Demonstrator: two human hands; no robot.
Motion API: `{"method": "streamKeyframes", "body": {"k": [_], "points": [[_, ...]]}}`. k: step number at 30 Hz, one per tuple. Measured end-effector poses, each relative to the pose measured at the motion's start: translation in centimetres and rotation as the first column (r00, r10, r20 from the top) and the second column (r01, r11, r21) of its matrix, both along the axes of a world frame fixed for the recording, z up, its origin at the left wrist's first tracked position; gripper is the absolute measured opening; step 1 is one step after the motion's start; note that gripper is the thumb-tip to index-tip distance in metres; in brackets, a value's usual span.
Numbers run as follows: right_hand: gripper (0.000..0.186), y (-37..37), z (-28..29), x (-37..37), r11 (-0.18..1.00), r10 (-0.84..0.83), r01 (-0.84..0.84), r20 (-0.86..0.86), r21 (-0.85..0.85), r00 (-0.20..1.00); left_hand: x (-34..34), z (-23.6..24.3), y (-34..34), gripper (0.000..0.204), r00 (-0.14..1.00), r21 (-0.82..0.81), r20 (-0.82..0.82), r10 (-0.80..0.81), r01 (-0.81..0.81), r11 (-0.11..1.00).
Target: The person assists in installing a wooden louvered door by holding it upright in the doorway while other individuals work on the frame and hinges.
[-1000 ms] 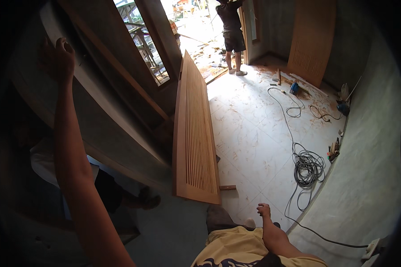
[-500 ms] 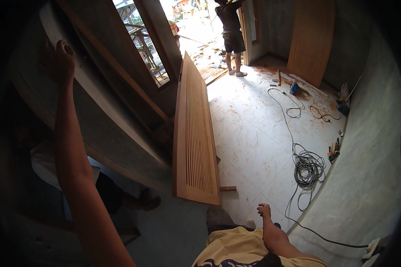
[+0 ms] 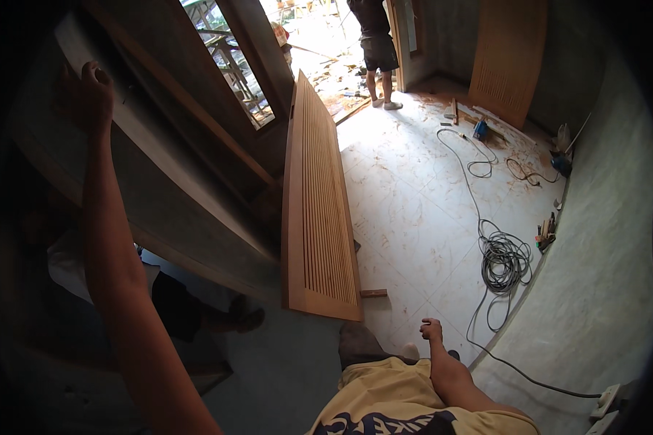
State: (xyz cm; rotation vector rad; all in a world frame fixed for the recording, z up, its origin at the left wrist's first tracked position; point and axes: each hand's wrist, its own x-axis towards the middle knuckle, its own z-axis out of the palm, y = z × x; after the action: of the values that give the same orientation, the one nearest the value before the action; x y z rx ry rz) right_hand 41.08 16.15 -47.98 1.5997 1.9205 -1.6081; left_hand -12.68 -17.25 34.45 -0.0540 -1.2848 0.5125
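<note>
My left hand (image 3: 87, 94) is raised at the upper left, its fingers curled over the edge of a grey wall (image 3: 163, 156). Low on the right hangs my right hand (image 3: 431, 328), fingers loosely bent and apart, with nothing visible in it. Between my arms a slatted wooden door panel (image 3: 321, 217) stands on its long edge, tilted, touched by neither hand. Its near end is close to my leg, and a short wood block (image 3: 374, 293) lies on the floor beside it.
Coiled black cable (image 3: 504, 264) lies along the right wall, leading to a power strip (image 3: 608, 400). A blue power tool (image 3: 480, 130) and wood scraps lie farther off. One person (image 3: 379, 54) stands in the doorway, another (image 3: 174, 304) behind the left wall. A second panel (image 3: 508, 61) leans at the back.
My view has tilted slightly, so the room sits a little higher in the picture. My left hand stays at the wall edge, and my right hand still hangs by my side.
</note>
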Motion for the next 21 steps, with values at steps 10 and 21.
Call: {"method": "streamKeyframes", "body": {"k": [10,21], "points": [[0.043,0.1,-2.1,0.4,1.0,-0.025,0.025,-0.013,-0.004,1.0,-0.9,0.6,0.3,0.018,0.998,-0.027,-0.037,-0.049,0.048,0.998],[0.042,0.2,0.9,0.1,0.995,-0.03,0.03,-0.004,-0.09,1.0,-1.6,1.0,-0.3,0.024,1.0,-0.037,0.013,-0.007,0.008,0.999]]}}
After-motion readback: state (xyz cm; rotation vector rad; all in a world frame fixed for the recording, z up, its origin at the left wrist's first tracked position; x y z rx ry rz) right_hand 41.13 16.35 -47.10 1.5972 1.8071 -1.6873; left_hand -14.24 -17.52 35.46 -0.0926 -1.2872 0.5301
